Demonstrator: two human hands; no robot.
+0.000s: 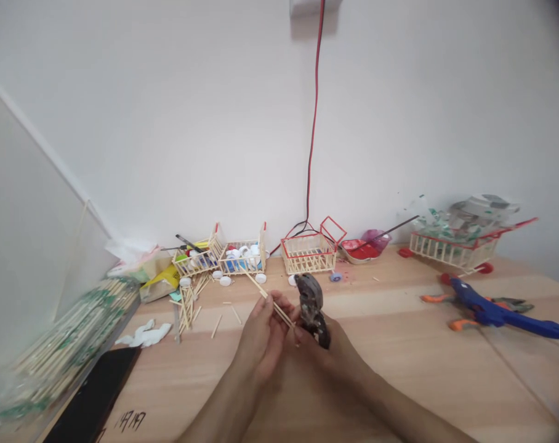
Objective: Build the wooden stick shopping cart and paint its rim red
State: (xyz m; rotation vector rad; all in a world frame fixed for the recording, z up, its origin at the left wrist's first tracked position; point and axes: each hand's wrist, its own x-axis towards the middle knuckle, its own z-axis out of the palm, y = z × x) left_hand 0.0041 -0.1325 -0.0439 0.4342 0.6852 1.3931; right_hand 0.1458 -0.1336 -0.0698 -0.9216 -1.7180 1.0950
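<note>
Thin wooden sticks [256, 284] lie in my left hand [263, 329], pinched under the thumb and slanting toward the lower right. My right hand [335, 347] is wrapped round a dark hand tool [311, 301] with a rounded head; its exact kind is unclear. The near ends of the sticks reach my right fingertips, just below the tool. Both hands are close together over the wooden table [289, 406]. Beyond them stands a small stick-built cart [308, 255] with a red-edged basket.
Left of that cart are two more small carts [242, 261] holding caps, near loose sticks [187, 307] and bagged sticks [71, 338]. A black phone-like slab [95, 394] lies front left. Rightward are a red paint tray [360, 251], a loaded cart [455, 246], a blue glue gun [487, 311] and orange-handled pliers [510, 304].
</note>
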